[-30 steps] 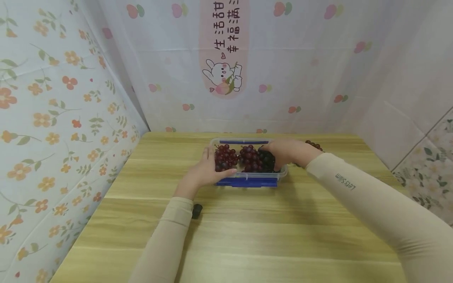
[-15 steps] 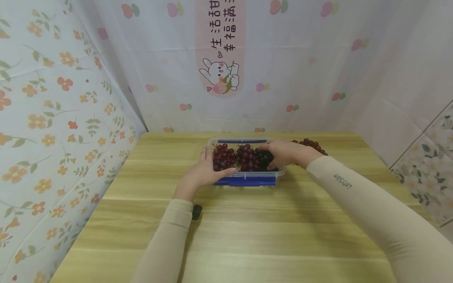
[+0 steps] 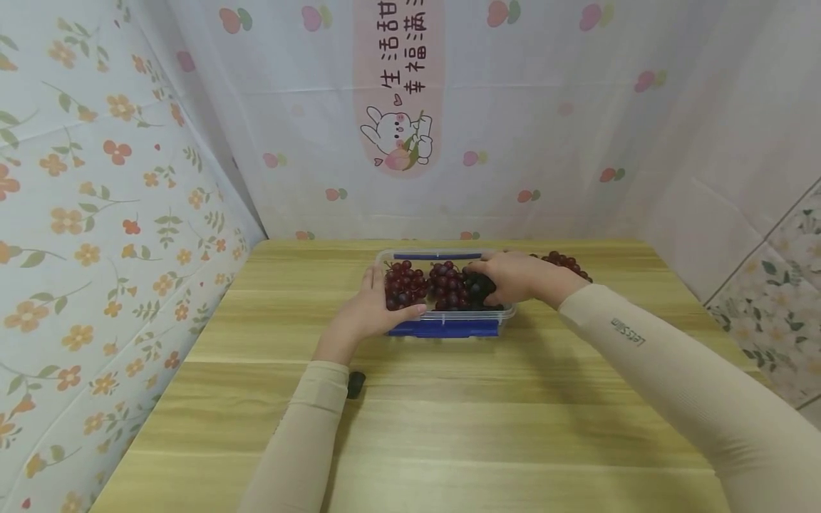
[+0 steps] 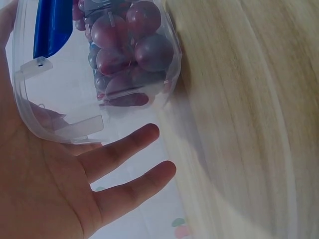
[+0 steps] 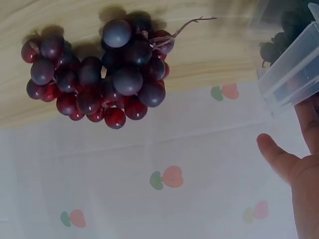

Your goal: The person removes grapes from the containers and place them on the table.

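A clear plastic food box (image 3: 507, 313) with blue clips stands toward the back of the table. Inside, two bunches of dark red grapes, a left one (image 3: 404, 285) and a middle one (image 3: 449, 285), lie beside a bunch of black grapes (image 3: 479, 286) at the right end. My left hand (image 3: 362, 313) rests against the box's left end, thumb along the front rim, other fingers straight and spread in the left wrist view. My right hand (image 3: 509, 278) reaches in over the right end and grips the black grapes between thumb and fingers. The right palm's inner side is hidden.
Another bunch of red grapes (image 5: 99, 74) lies on the table behind my right wrist. A small dark object (image 3: 355, 385) sits beside my left forearm. Printed cloths hang behind and left of the wooden table (image 3: 449, 427).
My right hand has shifted slightly with the black grapes, which show more between its fingers. The red grapes behind the wrist show more. The left hand keeps its place on the box.
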Available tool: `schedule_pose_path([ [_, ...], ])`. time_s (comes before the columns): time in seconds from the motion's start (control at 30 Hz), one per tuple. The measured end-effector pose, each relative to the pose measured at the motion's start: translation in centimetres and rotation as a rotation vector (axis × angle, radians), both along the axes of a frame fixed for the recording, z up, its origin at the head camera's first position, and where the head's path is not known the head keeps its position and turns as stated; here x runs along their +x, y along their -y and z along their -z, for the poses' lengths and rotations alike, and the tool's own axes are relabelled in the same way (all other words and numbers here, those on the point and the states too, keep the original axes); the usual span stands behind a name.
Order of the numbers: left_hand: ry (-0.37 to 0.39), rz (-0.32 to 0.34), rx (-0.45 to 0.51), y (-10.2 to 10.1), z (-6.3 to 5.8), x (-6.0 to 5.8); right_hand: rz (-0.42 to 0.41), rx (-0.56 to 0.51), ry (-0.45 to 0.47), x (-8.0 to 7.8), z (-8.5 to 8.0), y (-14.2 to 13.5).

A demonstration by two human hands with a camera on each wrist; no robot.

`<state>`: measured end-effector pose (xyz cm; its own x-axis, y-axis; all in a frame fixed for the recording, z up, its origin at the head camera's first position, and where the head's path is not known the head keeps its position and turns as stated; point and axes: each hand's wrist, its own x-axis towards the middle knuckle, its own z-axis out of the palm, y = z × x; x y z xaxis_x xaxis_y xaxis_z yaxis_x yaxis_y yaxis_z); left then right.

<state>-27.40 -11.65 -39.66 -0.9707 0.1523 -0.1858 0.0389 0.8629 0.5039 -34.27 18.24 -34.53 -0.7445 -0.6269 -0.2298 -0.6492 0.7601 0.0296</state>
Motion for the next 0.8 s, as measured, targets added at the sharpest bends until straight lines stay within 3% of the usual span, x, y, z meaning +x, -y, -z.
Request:
schedule_pose_path([
  [0.23, -0.004, 0.009, -0.017, 0.1, -0.1, 0.1, -0.089, 0.035, -0.038, 0.6, -1.0, 0.1],
  [0.8, -0.005, 0.018, -0.018, 0.0, -0.1, 0.1, -0.099, 0.079, -0.049, 1.5, -2.5, 0.9],
])
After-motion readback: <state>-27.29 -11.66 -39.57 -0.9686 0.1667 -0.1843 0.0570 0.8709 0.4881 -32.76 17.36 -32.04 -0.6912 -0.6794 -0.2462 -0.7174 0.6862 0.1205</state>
